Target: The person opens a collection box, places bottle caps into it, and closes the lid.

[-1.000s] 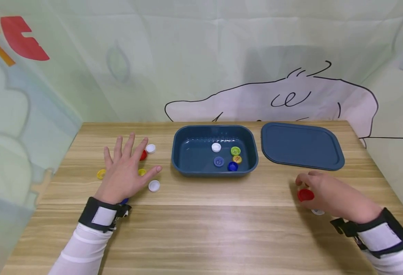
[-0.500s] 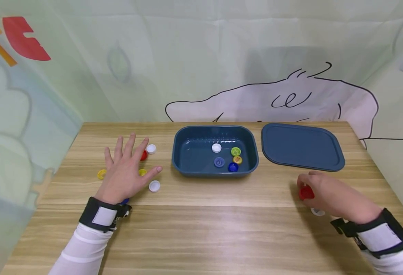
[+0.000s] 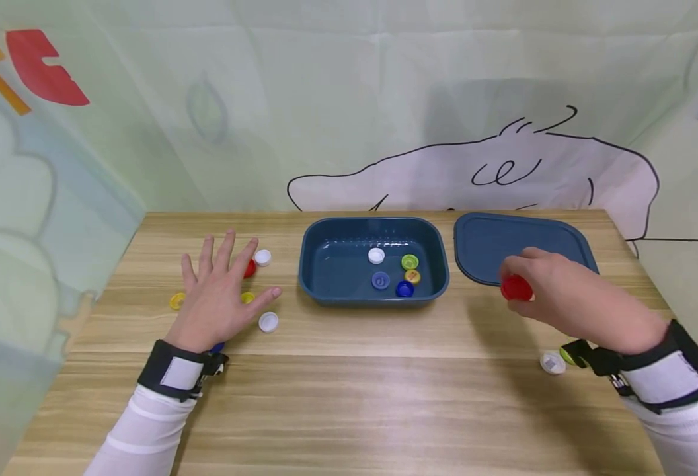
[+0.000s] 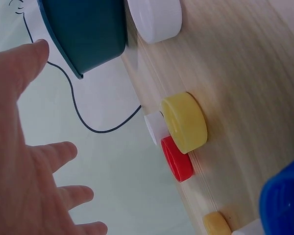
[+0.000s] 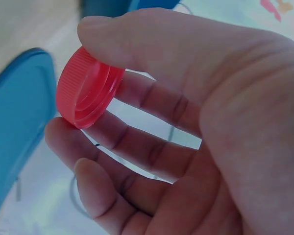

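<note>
My right hand [image 3: 569,297] pinches a red bottle cap [image 3: 516,288] above the table, near the front edge of a dark blue lid [image 3: 492,241]. In the right wrist view the cap [image 5: 83,93] sits between thumb and fingers, its hollow side showing. My left hand [image 3: 215,297] hovers with spread fingers over several caps and holds nothing. Around it are a yellow cap [image 3: 177,301], a white cap [image 3: 268,322] and a partly hidden red cap [image 3: 250,268]. A blue cap [image 4: 286,200] shows near the left wrist.
A dark blue box [image 3: 325,299] stands at the middle back with several caps inside, among them a white cap [image 3: 375,256] and a green cap [image 3: 410,262]. Under my right wrist lie another white cap [image 3: 553,362] and a half-covered green cap [image 3: 567,356].
My right hand has risen from the table with the red cap and moved slightly away from me, up to the lid. White and green caps below it are now uncovered. My left hand stays still.
</note>
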`<act>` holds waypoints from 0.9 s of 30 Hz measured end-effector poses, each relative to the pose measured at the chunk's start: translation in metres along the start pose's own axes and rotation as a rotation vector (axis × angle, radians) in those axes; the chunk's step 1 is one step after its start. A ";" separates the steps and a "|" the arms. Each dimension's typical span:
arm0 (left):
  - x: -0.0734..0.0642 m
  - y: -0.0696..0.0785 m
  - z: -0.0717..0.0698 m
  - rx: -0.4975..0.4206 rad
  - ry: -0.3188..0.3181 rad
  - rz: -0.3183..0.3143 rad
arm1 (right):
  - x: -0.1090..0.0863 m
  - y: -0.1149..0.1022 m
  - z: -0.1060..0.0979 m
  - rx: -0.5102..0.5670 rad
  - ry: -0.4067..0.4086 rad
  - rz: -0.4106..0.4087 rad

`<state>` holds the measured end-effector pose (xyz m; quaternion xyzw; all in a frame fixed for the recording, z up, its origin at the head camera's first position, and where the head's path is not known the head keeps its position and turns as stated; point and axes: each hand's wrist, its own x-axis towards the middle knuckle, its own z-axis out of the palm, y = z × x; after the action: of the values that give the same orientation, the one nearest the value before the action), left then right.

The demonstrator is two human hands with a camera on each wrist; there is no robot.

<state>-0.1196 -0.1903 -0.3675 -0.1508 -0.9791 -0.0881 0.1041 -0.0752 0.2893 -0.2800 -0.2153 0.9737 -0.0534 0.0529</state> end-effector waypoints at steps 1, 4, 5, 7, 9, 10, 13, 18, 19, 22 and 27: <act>0.000 0.000 0.000 -0.002 0.001 0.001 | 0.003 -0.003 -0.004 -0.010 0.005 -0.008; -0.001 0.000 0.000 -0.005 0.004 0.001 | 0.014 -0.014 -0.012 -0.033 0.009 -0.029; -0.001 0.000 0.001 -0.006 0.006 0.002 | 0.018 -0.018 -0.014 -0.036 0.007 -0.036; -0.001 -0.001 0.001 -0.005 0.008 0.001 | 0.025 -0.024 -0.018 -0.042 0.002 -0.042; -0.002 -0.001 0.001 -0.002 0.011 0.000 | 0.033 -0.030 -0.020 -0.057 0.000 -0.048; -0.002 -0.001 0.001 -0.001 0.013 0.000 | 0.037 -0.033 -0.021 -0.063 0.001 -0.051; -0.002 -0.001 0.001 0.000 0.015 0.001 | 0.046 -0.040 -0.023 -0.075 0.005 -0.061; -0.001 0.000 0.000 0.004 0.013 0.003 | 0.059 -0.046 -0.023 -0.073 0.006 -0.100; -0.001 0.000 0.000 0.005 0.012 0.002 | 0.061 -0.047 -0.023 -0.074 0.007 -0.106; -0.001 0.001 0.000 0.011 0.003 -0.002 | 0.068 -0.050 -0.023 -0.077 0.014 -0.109; -0.001 0.001 -0.001 0.007 -0.002 -0.002 | 0.080 -0.056 -0.022 -0.059 0.011 -0.112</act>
<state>-0.1181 -0.1896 -0.3671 -0.1493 -0.9797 -0.0848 0.1034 -0.1269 0.2069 -0.2575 -0.2707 0.9615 -0.0287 0.0378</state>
